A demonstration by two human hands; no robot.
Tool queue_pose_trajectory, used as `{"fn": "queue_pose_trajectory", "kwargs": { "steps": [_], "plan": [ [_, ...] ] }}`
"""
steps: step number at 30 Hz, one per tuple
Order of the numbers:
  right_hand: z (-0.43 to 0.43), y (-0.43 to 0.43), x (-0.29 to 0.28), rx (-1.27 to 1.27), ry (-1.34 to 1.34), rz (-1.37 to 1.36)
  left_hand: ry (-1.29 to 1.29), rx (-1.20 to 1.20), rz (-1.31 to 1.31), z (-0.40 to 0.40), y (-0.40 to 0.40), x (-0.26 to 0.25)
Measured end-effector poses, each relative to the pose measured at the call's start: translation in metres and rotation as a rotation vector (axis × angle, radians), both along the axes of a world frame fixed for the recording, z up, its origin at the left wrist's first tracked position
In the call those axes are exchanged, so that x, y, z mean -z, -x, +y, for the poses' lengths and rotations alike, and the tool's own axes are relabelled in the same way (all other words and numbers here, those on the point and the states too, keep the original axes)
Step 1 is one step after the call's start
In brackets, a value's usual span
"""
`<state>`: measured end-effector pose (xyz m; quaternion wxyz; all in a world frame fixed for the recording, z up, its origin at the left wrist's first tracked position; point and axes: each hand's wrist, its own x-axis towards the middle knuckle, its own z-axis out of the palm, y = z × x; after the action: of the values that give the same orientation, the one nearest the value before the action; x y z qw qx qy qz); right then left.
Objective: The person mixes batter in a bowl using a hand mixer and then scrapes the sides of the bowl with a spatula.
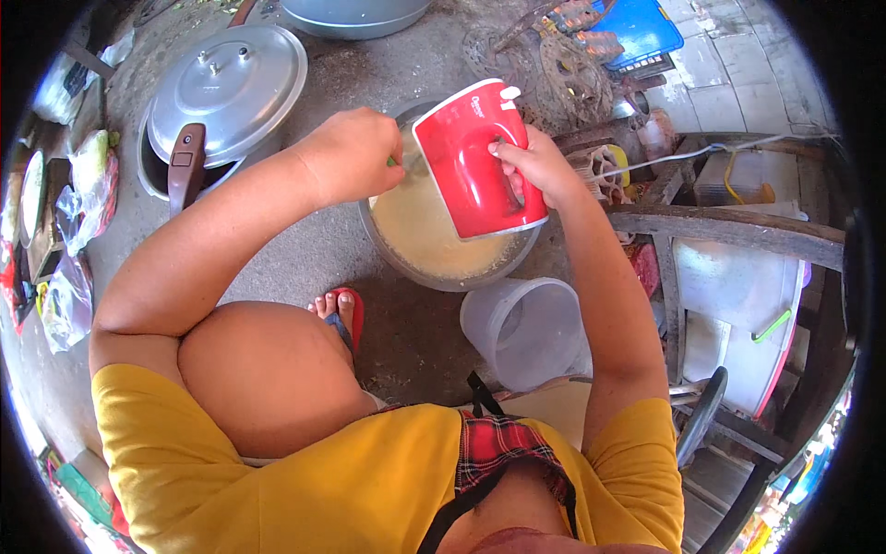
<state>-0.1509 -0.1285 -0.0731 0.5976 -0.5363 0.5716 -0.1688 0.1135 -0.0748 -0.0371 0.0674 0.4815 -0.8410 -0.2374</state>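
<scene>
My right hand point(529, 163) is wrapped around the handle of a red electric hand mixer point(450, 152). The mixer is tilted over a wide bowl point(453, 282), and its body hides the beaters. Pale yellow batter point(415, 221) fills much of the bowl. At the bowl's left rim, my left hand point(363, 156) is closed around a thin utensil; only a bit of its green handle point(392, 161) shows between the fingers. What the utensil's far end looks like cannot be made out.
A translucent plastic container point(526, 336) stands close below the bowl. To the left is a lidded metal pressure cooker point(228, 97) with a brown handle. Wooden shelving point(727, 232) with a pale cable point(692, 154) runs along the right. A grey basin point(356, 17) sits beyond.
</scene>
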Motion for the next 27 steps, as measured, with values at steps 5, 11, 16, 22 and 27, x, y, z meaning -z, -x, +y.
{"fn": "queue_pose_trajectory", "kwargs": {
  "steps": [5,11,16,22,27],
  "plan": [
    [0.013,0.009,-0.002,-0.151,-0.094,0.041,0.034,0.0,0.019,0.002,-0.003,0.005],
    [0.031,0.042,-0.012,-0.358,-0.103,0.141,0.048,-0.013,0.015,0.004,-0.005,0.006],
    [0.028,0.066,-0.037,-0.456,0.029,0.512,0.014,-0.011,0.014,0.003,-0.005,0.005],
    [0.011,0.073,-0.018,-0.33,0.416,0.82,0.011,-0.001,0.007,0.002,-0.001,0.003],
    [-0.006,0.04,0.011,-0.096,0.542,0.799,0.041,0.0,0.018,0.001,-0.001,0.005]
  ]
}}
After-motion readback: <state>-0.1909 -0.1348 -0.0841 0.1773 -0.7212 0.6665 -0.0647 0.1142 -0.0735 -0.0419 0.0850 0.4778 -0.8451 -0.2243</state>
